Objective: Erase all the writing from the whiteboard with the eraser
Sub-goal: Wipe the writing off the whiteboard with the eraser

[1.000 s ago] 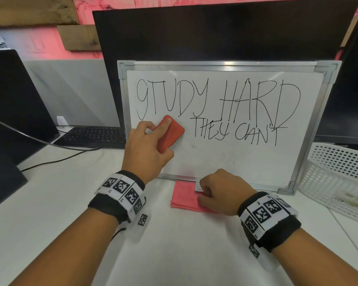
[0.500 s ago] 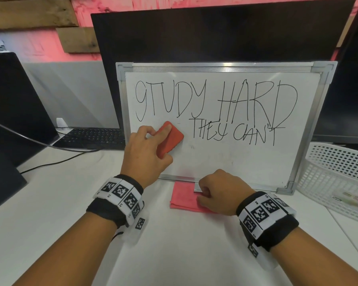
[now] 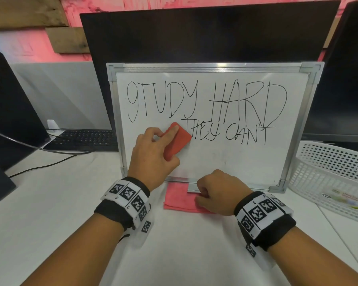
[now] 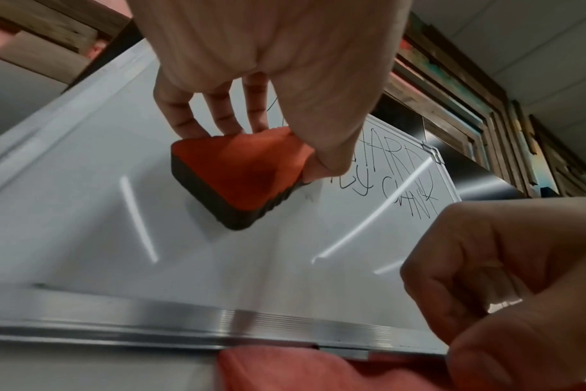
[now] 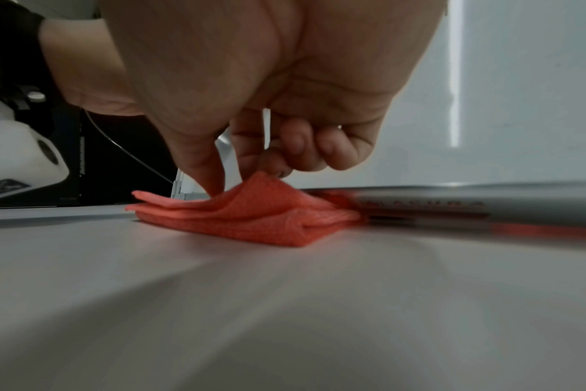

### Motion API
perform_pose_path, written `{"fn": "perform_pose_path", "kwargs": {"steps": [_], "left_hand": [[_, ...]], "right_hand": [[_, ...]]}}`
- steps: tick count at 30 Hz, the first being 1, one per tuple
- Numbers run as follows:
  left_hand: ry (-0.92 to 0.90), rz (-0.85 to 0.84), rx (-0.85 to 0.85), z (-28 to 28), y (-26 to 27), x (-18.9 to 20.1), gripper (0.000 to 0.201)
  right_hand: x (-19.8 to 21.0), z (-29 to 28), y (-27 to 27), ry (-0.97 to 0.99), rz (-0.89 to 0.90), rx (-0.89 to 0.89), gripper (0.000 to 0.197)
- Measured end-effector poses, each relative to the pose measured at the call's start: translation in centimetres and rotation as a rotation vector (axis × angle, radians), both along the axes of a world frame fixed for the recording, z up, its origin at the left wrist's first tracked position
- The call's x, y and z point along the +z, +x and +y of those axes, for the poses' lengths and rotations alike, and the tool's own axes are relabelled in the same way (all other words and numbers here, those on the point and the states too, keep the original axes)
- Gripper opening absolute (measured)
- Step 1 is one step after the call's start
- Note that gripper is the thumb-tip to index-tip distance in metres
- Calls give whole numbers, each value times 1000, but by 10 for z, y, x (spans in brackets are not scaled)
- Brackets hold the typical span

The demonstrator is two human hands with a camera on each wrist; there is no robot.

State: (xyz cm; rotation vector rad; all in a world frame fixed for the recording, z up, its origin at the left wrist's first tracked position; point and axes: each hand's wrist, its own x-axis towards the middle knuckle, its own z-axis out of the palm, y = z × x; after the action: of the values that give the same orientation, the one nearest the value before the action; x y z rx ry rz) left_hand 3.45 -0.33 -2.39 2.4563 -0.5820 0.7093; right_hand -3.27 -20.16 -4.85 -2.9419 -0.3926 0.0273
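Orange eraser (image 3: 177, 142), dark felt underside

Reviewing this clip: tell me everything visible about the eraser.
The eraser is a rounded block with an orange top and a dark, felt-like underside. It lies tilted, dark face flat against the whiteboard, just left of "THEY" and below "STUDY". The left hand grips it, fingers along one edge, thumb on the opposite edge. Nothing else touches it.

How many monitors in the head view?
3. One directly behind the whiteboard, its screen dark; one at the left edge; one at the right edge. Others may sit outside the frame.
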Motion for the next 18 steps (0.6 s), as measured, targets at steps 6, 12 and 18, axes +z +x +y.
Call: {"fn": "perform_pose_path", "kwargs": {"steps": [6,12,18], "left_hand": [[93,-26,-41,-5,2,2,72],[21,-52,-5,-2,11,15,73],[105,-40,-17,-2,11,14,71]], "right_hand": [[0,-3,0,-17,5,-10,35],[2,-3,-1,-16,24,-11,35],[2,-3,0,-16,24,-10,37]]}}
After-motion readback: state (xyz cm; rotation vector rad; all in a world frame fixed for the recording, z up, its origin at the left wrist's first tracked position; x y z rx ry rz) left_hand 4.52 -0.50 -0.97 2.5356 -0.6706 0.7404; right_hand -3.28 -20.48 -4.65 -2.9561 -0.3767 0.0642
